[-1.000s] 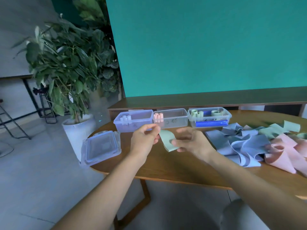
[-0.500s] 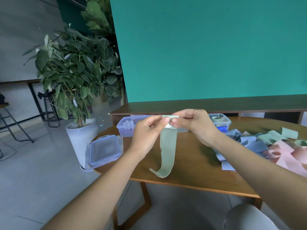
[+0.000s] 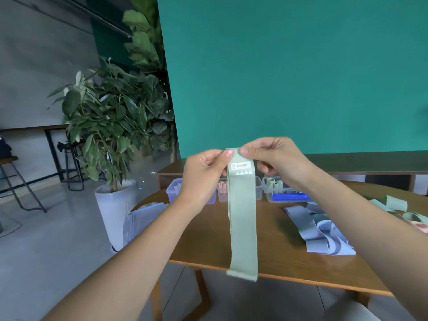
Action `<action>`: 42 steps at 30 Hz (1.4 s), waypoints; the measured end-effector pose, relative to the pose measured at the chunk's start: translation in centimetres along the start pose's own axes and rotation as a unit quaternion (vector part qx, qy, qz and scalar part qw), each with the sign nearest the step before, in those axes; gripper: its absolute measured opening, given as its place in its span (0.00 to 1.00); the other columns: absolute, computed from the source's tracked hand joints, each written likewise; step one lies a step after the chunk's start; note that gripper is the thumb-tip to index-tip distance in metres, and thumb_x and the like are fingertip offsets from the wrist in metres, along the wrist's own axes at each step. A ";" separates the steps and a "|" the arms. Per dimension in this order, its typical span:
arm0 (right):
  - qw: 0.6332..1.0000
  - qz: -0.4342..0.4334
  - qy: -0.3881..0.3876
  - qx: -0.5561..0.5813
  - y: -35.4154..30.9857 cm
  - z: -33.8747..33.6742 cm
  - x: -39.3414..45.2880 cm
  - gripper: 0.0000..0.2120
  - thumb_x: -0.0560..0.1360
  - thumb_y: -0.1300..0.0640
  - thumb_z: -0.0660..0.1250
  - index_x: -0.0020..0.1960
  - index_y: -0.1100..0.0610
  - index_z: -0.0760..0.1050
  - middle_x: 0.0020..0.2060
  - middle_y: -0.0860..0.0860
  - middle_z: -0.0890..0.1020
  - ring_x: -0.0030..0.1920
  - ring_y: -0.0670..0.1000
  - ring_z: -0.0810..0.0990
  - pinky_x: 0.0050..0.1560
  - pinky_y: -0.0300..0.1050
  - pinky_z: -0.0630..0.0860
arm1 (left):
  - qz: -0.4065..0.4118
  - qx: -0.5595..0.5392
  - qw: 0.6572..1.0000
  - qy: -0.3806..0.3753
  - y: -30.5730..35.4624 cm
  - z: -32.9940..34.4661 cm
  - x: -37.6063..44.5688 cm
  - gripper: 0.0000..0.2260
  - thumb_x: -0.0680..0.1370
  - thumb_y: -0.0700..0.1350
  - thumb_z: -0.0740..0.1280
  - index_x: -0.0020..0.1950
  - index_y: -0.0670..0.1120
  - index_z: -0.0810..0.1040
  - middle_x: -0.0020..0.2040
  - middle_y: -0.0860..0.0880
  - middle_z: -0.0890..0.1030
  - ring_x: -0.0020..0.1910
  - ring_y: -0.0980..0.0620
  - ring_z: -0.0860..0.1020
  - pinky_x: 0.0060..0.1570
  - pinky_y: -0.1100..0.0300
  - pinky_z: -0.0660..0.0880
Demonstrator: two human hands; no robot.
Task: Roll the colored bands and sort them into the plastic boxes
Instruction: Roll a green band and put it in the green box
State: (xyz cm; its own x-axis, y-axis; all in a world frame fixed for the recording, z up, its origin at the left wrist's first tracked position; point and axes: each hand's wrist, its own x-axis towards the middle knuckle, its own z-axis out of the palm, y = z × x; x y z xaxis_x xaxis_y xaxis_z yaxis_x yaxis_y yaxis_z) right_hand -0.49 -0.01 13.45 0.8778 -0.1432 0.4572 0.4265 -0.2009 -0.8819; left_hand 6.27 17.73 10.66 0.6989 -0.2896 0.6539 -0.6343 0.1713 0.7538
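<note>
Green band (image 3: 243, 218) hangs straight down between my two hands, its long axis vertical, top edge up at my fingertips and the free lower end dangling in front of the near edge of the worktop (image 3: 208, 242). Half a second ago it still curled at the bottom like a hook and a second ago it was only a small folded piece low over the wood; now I have lifted it higher and it has dropped out to full length, flat face toward me. A white label sits near the top, its print upside down from where I look. My left hand (image 3: 203, 174) pinches the upper left corner between thumb and forefinger, the other fingers curled behind. My right hand (image 3: 275, 158) pinches the upper right corner the same way. Behind the band three plastic boxes stand in a row on the worktop: the purple box (image 3: 172, 191) on the left, the middle box (image 3: 259, 188) with pink rolls, and the right box (image 3: 271, 193) with green rolls and something blue. A lid (image 3: 146, 218) lies at the left edge. Loose blue bands (image 3: 324, 235) are heaped to my right, with green and pink ones further out
</note>
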 end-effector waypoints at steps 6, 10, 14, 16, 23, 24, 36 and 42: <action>0.999 0.008 -0.010 0.031 1.1 1.0 0.8 0.16 0.65 0.56 0.79 0.50 0.61 0.83 0.41 0.59 0.86 0.37 0.50 0.80 0.40 0.46 0.75 | -0.016 0.035 0.999 -0.015 -0.3 -0.5 0.5 0.09 0.81 0.45 0.68 0.53 0.41 0.84 0.44 0.51 0.87 0.40 0.62 0.82 0.37 0.72 0.72; 0.998 -0.023 0.041 -0.040 2.7 1.7 0.8 0.14 0.70 0.56 0.79 0.52 0.58 0.80 0.52 0.64 0.83 0.44 0.55 0.82 0.50 0.55 0.81 | -0.031 0.035 0.998 0.035 -1.0 -0.5 0.4 0.07 0.78 0.42 0.72 0.52 0.40 0.85 0.45 0.48 0.87 0.38 0.61 0.82 0.34 0.70 0.72; 0.989 -0.021 0.099 -0.110 4.1 2.9 -0.1 0.23 0.67 0.40 0.79 0.48 0.56 0.77 0.44 0.56 0.85 0.43 0.57 0.84 0.45 0.57 0.82 | -0.053 0.039 0.995 0.079 -1.7 -0.5 0.8 0.06 0.77 0.44 0.73 0.51 0.43 0.86 0.44 0.49 0.87 0.40 0.53 0.84 0.34 0.62 0.76; 0.989 0.005 0.090 -0.115 4.7 3.1 -0.3 0.20 0.67 0.43 0.80 0.47 0.56 0.78 0.42 0.53 0.86 0.44 0.57 0.85 0.47 0.57 0.82 | -0.066 0.036 0.994 0.085 -1.8 -0.6 1.0 0.06 0.77 0.45 0.74 0.50 0.43 0.86 0.43 0.49 0.87 0.39 0.44 0.84 0.35 0.55 0.79; 0.998 0.051 0.046 -0.011 5.1 3.2 -0.6 0.15 0.71 0.58 0.78 0.52 0.64 0.79 0.43 0.55 0.86 0.40 0.48 0.83 0.44 0.40 0.76 | -0.066 0.050 0.993 0.089 -1.5 -0.8 1.2 0.05 0.77 0.44 0.74 0.49 0.43 0.86 0.42 0.50 0.87 0.40 0.49 0.86 0.40 0.55 0.82; 0.997 0.049 0.048 -0.017 5.0 3.1 -0.6 0.14 0.72 0.58 0.78 0.51 0.64 0.79 0.43 0.55 0.86 0.40 0.48 0.83 0.43 0.39 0.76 | -0.063 0.058 0.993 0.086 -1.4 -0.8 1.2 0.05 0.76 0.44 0.75 0.49 0.43 0.86 0.41 0.50 0.87 0.40 0.49 0.86 0.43 0.53 0.83; 0.970 0.031 0.048 -0.238 5.6 1.6 -0.6 0.13 0.79 0.44 0.67 0.48 0.54 0.71 0.45 0.56 0.84 0.48 0.59 0.82 0.52 0.59 0.78 | -0.056 0.136 0.987 0.072 -1.5 0.7 0.6 0.06 0.77 0.47 0.74 0.46 0.44 0.86 0.36 0.52 0.86 0.32 0.56 0.83 0.37 0.62 0.80; 0.985 0.009 0.036 -0.169 5.8 1.3 -1.4 0.12 0.79 0.48 0.69 0.47 0.56 0.72 0.44 0.56 0.86 0.49 0.61 0.84 0.55 0.65 0.79 | -0.072 0.162 0.982 0.062 -1.2 1.2 0.8 0.07 0.79 0.48 0.72 0.48 0.44 0.83 0.36 0.48 0.84 0.28 0.55 0.82 0.27 0.68 0.73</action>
State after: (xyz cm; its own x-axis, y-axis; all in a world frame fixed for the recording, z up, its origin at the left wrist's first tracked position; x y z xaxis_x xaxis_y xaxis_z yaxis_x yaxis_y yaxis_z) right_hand 1.01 0.31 7.57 0.8622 -0.2154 0.4586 0.3026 -0.5070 -0.8071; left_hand 7.18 16.15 10.15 0.8112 -0.1687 0.5599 -0.5838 -0.1780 0.7922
